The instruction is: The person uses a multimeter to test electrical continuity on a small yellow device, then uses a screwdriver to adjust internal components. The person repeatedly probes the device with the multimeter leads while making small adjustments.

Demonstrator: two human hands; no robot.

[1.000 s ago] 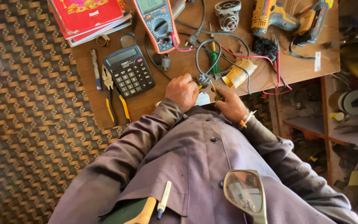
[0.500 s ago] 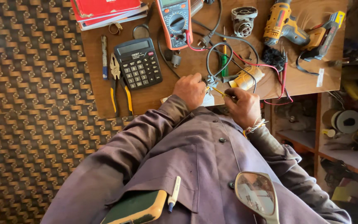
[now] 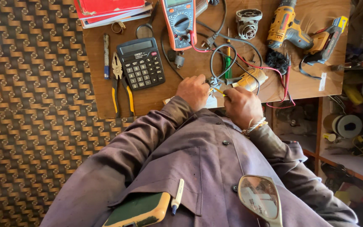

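Note:
My left hand rests at the near edge of the wooden table, fingers curled around a small metal part with wires. My right hand, a bracelet at its wrist, pinches a thin yellow-handled tool whose tip points at that part. A black cable loop rises just beyond the two hands. A green-handled screwdriver and a yellow wrapped component lie close behind them.
A black calculator, yellow-handled pliers, a blue pen, an orange multimeter, a yellow drill, a grey motor part and red books lie on the table. Shelves stand right; patterned floor left.
The view has shifted slightly, so the table sits a little lower and further left in the picture. Both hands stay together over the small part with only small movements.

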